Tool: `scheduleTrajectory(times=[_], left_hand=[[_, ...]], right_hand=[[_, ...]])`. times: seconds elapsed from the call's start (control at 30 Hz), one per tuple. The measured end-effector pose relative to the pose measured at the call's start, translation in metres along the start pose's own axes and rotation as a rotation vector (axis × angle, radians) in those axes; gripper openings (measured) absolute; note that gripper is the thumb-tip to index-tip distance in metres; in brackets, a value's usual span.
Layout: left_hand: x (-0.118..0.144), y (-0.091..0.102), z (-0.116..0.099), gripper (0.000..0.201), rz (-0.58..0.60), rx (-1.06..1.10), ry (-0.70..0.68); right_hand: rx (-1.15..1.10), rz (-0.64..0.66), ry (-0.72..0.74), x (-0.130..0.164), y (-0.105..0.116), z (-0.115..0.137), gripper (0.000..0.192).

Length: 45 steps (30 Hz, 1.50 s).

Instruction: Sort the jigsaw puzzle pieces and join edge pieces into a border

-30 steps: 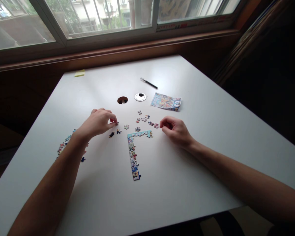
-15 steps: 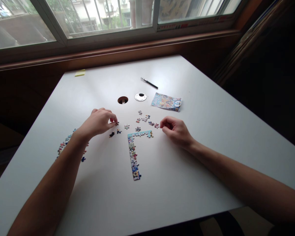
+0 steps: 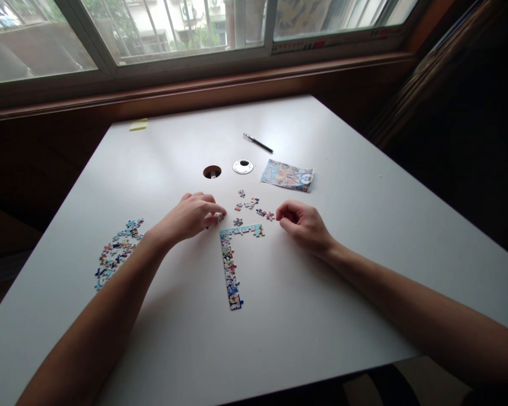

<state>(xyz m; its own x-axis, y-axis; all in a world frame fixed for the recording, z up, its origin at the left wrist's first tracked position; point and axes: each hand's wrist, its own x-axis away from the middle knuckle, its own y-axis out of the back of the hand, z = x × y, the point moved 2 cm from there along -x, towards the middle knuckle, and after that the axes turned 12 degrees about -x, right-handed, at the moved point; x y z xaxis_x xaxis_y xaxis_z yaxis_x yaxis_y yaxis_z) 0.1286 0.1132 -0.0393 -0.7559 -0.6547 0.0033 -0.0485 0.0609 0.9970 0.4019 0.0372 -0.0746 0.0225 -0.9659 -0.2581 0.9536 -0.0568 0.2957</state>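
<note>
My left hand (image 3: 190, 217) is low over the white table, left of the partly joined puzzle. Its thumb and forefinger close on a small puzzle piece (image 3: 220, 217). The hand hides other loose pieces beneath it. My right hand (image 3: 302, 225) rests on the table, fingers curled into a loose fist with nothing visible in it. Just left of its knuckles lies a reddish puzzle piece (image 3: 270, 216). Between the hands, joined edge pieces (image 3: 228, 259) form a corner: a long strip toward me and a short light-blue row (image 3: 241, 230) across the top. A grey piece (image 3: 237, 222) sits just above that row.
A heap of loose pieces (image 3: 117, 248) lies beside my left forearm. Several more pieces (image 3: 249, 204) are scattered above the corner. Farther back are a picture sheet (image 3: 288, 175), a pen (image 3: 258, 142), a round cover (image 3: 242, 167), a table hole (image 3: 212, 172) and a yellow note (image 3: 139, 124).
My left hand has moved right, from a piece farther left to the one near the puzzle corner. More of the heap by the forearm now shows. My right hand stays put.
</note>
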Motion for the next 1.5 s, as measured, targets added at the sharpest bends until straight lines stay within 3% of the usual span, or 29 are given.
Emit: scheduleTrajectory(times=[0.53, 1.17, 1.5], left_hand=[[0.001, -0.010, 0.006, 0.014, 0.011, -0.019, 0.061], [0.000, -0.011, 0.011, 0.022, -0.077, -0.051, -0.020], [-0.002, -0.016, 0.015, 0.013, -0.088, -0.051, 0.059]], right_hand=[[-0.008, 0.004, -0.004, 0.001, 0.001, -0.004, 0.011], [0.007, 0.002, 0.003, 0.001, 0.000, -0.001, 0.011], [0.007, 0.003, 0.000, 0.001, 0.001, 0.000, 0.011]])
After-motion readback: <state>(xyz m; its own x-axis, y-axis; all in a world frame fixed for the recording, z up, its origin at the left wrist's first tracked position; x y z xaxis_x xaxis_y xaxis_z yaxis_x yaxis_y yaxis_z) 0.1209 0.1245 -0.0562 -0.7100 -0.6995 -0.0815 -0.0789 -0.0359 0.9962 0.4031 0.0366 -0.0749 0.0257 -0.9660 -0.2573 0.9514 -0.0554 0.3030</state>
